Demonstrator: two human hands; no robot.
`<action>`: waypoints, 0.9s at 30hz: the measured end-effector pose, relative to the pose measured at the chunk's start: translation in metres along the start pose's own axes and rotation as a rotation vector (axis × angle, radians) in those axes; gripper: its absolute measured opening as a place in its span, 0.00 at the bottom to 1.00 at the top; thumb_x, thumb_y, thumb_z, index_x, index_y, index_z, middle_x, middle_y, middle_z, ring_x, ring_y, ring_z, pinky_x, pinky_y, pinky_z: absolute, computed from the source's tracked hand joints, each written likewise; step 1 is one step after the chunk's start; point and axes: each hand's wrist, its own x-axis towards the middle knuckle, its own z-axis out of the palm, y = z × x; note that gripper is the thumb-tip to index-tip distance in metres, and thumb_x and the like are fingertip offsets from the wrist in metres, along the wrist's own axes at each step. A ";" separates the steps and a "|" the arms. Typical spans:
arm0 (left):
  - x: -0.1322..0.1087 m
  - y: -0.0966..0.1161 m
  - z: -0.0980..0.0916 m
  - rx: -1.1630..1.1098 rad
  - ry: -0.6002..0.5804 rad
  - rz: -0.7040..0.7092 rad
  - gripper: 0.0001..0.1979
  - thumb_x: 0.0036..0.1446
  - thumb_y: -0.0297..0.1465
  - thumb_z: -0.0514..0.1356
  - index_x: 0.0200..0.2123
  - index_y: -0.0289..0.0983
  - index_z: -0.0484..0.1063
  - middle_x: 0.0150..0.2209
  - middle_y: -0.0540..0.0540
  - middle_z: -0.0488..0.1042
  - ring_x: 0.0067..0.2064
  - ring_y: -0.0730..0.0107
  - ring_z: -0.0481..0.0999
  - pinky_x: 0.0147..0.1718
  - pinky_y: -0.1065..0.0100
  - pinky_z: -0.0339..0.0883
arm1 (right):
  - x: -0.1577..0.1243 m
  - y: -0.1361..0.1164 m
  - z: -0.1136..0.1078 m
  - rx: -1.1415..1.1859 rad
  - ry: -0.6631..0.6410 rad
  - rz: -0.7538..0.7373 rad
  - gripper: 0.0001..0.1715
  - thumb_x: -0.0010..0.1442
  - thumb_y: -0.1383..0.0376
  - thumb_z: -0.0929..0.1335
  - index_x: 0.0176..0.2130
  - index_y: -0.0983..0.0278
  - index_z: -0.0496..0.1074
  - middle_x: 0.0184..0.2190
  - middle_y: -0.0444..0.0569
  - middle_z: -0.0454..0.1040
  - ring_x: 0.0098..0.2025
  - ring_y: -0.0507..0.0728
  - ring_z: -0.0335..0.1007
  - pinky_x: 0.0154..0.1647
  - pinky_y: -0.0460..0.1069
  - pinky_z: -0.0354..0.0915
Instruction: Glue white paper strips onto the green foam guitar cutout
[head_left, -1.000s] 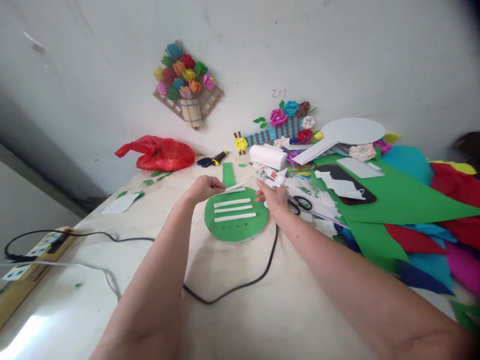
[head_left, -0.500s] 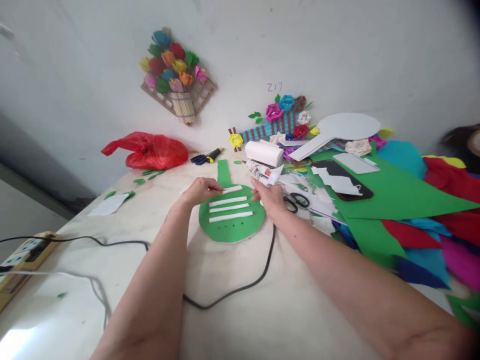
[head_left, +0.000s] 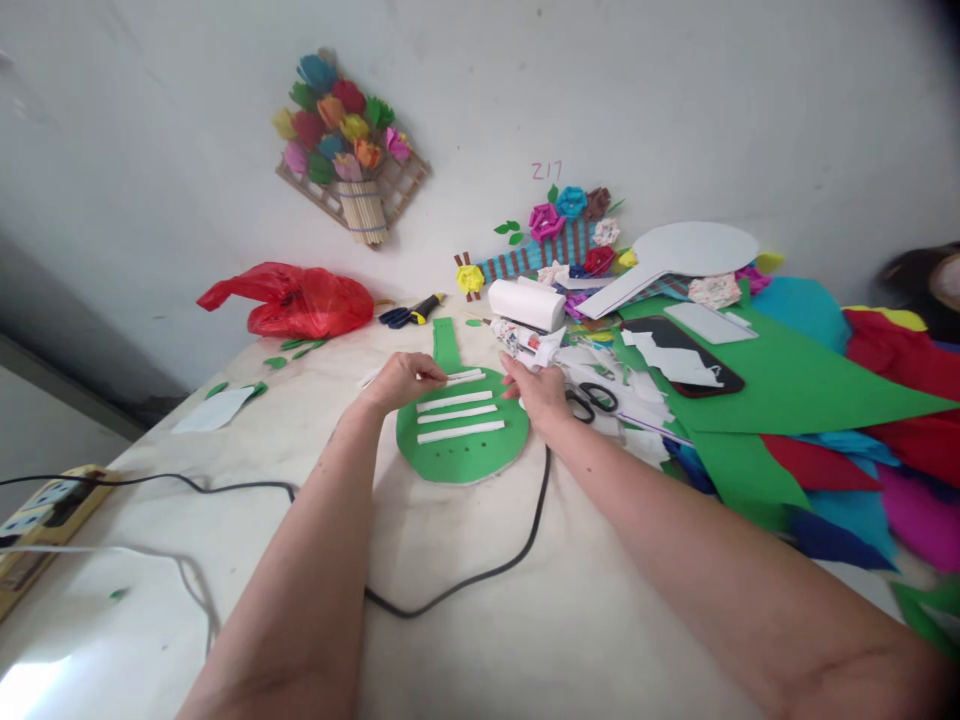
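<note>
A round green foam-sheet piece (head_left: 469, 460) with a narrow green neck (head_left: 446, 345) lies on the table. Three white strips (head_left: 459, 413) run across it in rows, above several small dark dots. My left hand (head_left: 405, 382) pinches another thin white strip (head_left: 469, 375) at the upper part of the disc; the strip looks doubled at its right end. At the disc's right edge is my right hand (head_left: 541, 392), thumb and fingertips slightly apart, with nothing visible between them. Just behind it sits a pattern-wrapped glue gun (head_left: 525, 342), which the hand partly hides.
Black-handled scissors (head_left: 596, 398), paper scraps, a phone (head_left: 686, 355) and coloured sheets crowd the right side. A black cord (head_left: 480, 580) loops in front. Pliers (head_left: 411, 312) and a red plastic bag (head_left: 307, 300) lie behind; a power strip (head_left: 52, 505) sits left.
My left hand has tilted the upper strip slightly, and its right end now looks doubled. My right hand stays almost still; the whole view has shifted a little.
</note>
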 end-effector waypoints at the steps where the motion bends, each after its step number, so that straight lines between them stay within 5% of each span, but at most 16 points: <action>1: 0.000 0.001 0.000 0.004 -0.003 -0.001 0.08 0.42 0.34 0.61 0.24 0.35 0.76 0.27 0.46 0.76 0.30 0.70 0.72 0.31 0.70 0.64 | 0.000 0.000 0.000 -0.004 -0.001 0.001 0.20 0.44 0.52 0.70 0.30 0.66 0.70 0.19 0.43 0.72 0.16 0.50 0.65 0.15 0.44 0.62; 23: -0.002 0.000 0.001 0.030 -0.025 -0.002 0.09 0.43 0.35 0.62 0.26 0.36 0.77 0.29 0.46 0.76 0.31 0.69 0.72 0.31 0.70 0.64 | 0.000 -0.001 0.000 -0.033 0.007 0.004 0.19 0.44 0.52 0.70 0.28 0.66 0.69 0.20 0.44 0.72 0.16 0.50 0.65 0.14 0.43 0.61; 27: -0.005 -0.002 -0.006 -0.020 0.102 -0.065 0.14 0.45 0.40 0.61 0.30 0.35 0.76 0.31 0.44 0.76 0.32 0.68 0.72 0.31 0.70 0.64 | 0.000 0.000 0.000 -0.036 0.000 -0.005 0.20 0.44 0.51 0.69 0.29 0.66 0.69 0.20 0.45 0.72 0.17 0.50 0.66 0.14 0.43 0.61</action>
